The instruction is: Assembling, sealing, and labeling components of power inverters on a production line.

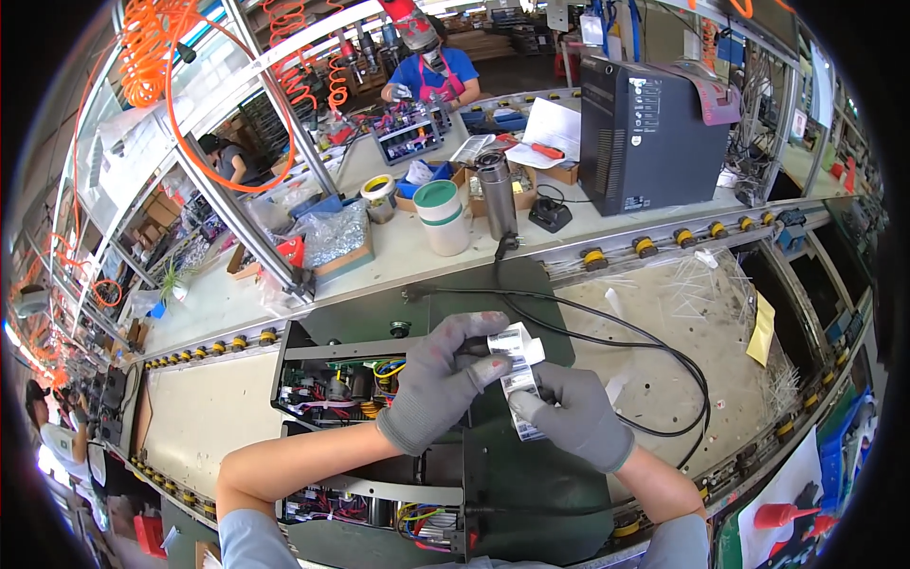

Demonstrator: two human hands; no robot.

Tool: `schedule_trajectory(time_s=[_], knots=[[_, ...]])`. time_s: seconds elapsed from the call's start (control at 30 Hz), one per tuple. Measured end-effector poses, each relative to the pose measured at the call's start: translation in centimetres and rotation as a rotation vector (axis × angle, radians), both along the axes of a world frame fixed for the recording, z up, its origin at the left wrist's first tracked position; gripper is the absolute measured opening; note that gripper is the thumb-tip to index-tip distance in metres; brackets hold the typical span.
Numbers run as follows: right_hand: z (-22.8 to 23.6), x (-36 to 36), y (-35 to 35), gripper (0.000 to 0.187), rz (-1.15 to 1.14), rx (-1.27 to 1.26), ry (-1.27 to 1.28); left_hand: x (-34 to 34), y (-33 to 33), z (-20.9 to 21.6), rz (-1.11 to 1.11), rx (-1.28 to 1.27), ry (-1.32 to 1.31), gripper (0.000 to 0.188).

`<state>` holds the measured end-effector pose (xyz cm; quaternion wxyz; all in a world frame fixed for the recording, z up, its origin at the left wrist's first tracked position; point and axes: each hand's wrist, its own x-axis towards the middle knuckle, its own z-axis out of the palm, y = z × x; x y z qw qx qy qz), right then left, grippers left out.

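My left hand (438,381), in a grey work glove, pinches the upper part of a strip of white printed labels (519,377) between thumb and fingers. Lower down, my right hand (576,414), gloved the same way, grips the strip with its thumb pressed on the front. The strip bends over at its top. Beneath my hands are dark green metal panels (507,488) and an opened electronic unit (332,389) with coloured wires and circuit boards. A second opened unit (365,512) lies nearer me, partly behind my left forearm.
A black power cable (654,337) loops across the board at right, near a yellow paper slip (761,329) and scattered clear strips. Roller rails (645,247) border the work surface. Beyond stand a steel flask (496,194), a green-lidded tub (440,218) and a black computer tower (654,137). A co-worker (431,76) sits across.
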<state>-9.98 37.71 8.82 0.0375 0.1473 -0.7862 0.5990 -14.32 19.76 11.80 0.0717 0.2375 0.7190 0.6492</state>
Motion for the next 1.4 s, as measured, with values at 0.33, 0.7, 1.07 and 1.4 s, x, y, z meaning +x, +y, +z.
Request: schedule_trajectory(time_s=[0.33,0.7,1.07,1.4], knots=[[-0.4,-3.4,-1.2,0.051,-0.192,-0.077,0.428,-1.0,-0.5,-0.8,0.079,0.020,-0.106,0.025],[0.9,-4.6,-1.1,0.041,-0.273,0.225,0.625,-1.4,-1.5,-0.4,0.111,-0.113,-0.155,0.021],[-1.7,-6.0,-2.6,0.027,-0.127,-0.079,0.379,-1.6,-1.5,-0.8,0.204,-0.040,-0.152,0.024],[-2.6,-5.8,-4.4,0.021,0.027,-0.459,0.050,-1.5,-1.8,-0.9,0.251,-0.183,-0.046,0.017]])
